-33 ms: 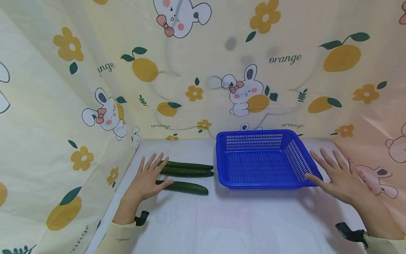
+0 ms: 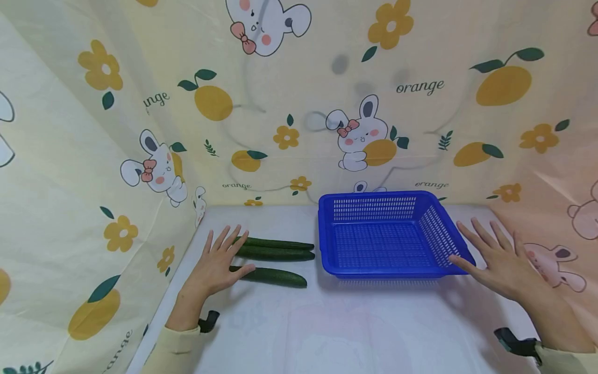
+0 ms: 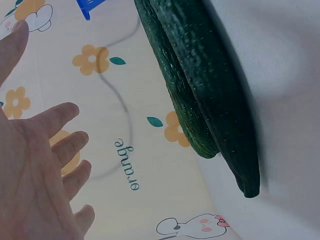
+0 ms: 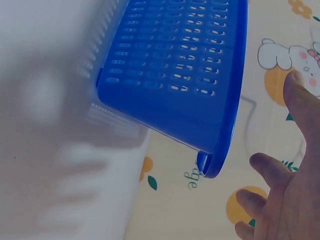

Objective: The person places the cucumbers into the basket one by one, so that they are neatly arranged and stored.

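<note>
Three dark green cucumbers lie on the white table at left of centre. Two of them, the far cucumber [image 2: 280,243] and the middle cucumber [image 2: 275,253], lie side by side; the near cucumber [image 2: 275,277] is a little apart. Above their left ends, my left hand [image 2: 216,267] spreads its fingers and hides those ends. The left wrist view shows that hand apart from a cucumber [image 3: 215,90], holding nothing. A blue plastic basket [image 2: 383,271] with slotted walls stands right of the cucumbers. By its right side hovers my right hand [image 2: 506,267], fingers spread, holding nothing; a gap separates it from the basket wall [image 4: 165,107] in the right wrist view.
The white table [image 2: 327,322] runs back to a cream curtain [image 2: 289,78] printed with rabbits, oranges and flowers. Curtain sides [image 2: 56,208] close in the table on the left and right. Black straps with a mount [image 2: 516,343] sit on both wrists.
</note>
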`<state>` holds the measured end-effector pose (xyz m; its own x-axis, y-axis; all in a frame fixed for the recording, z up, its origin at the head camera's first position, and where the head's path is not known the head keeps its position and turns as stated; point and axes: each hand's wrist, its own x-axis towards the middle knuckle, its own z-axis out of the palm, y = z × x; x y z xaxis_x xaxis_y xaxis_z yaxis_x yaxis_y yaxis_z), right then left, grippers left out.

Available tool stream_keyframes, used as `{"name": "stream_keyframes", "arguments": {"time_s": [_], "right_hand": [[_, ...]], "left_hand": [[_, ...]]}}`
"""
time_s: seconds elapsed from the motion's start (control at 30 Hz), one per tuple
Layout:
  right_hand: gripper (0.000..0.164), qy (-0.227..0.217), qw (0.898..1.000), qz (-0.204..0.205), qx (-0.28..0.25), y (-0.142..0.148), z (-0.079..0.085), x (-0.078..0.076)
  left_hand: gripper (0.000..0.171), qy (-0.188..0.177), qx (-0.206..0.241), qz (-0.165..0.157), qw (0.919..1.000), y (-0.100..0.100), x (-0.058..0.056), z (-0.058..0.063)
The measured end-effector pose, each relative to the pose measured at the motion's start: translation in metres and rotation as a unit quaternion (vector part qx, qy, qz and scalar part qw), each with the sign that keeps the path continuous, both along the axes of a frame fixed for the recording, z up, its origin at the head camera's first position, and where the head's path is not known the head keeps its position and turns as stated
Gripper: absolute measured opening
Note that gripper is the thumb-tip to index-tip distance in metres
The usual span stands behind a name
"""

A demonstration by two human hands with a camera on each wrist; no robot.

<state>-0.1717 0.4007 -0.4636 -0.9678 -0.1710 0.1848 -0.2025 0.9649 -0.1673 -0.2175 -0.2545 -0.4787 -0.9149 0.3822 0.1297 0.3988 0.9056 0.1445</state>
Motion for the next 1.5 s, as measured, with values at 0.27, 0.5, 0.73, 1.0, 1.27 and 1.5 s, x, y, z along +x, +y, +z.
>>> {"name": "stream_keyframes", "arguments": {"time_s": [0.27, 0.5, 0.73, 1.0, 1.27, 1.5], "right_hand": [[0.096, -0.003, 1.0, 0.005, -0.001, -0.002, 0.0, 0.0], [0.097, 0.001, 0.999, 0.033, -0.025, -0.003, -0.005, -0.003], [0.098, -0.008, 0.998, 0.054, -0.039, -0.005, -0.011, -0.009], [0.099, -0.033, 0.997, 0.046, -0.051, -0.008, -0.015, -0.013], [0.1, -0.038, 0.997, 0.05, -0.055, -0.01, -0.019, -0.018], [0.103, -0.043, 0.996, 0.056, -0.05, -0.01, -0.024, -0.02]], "left_hand": [[0.094, 0.0, 0.001, 0.001, 1.0, -0.002, 0.001, -0.001], [0.093, -0.026, 0.045, -0.024, 0.9984, -0.006, 0.001, -0.007], [0.079, -0.07, 0.059, -0.027, 0.9954, -0.015, 0.001, -0.018], [0.063, -0.096, 0.056, -0.015, 0.9937, -0.027, -0.005, -0.033], [0.05, -0.12, 0.08, -0.019, 0.9894, -0.032, -0.011, -0.046], [0.037, -0.139, 0.091, -0.007, 0.986, -0.032, -0.014, -0.053]]}}
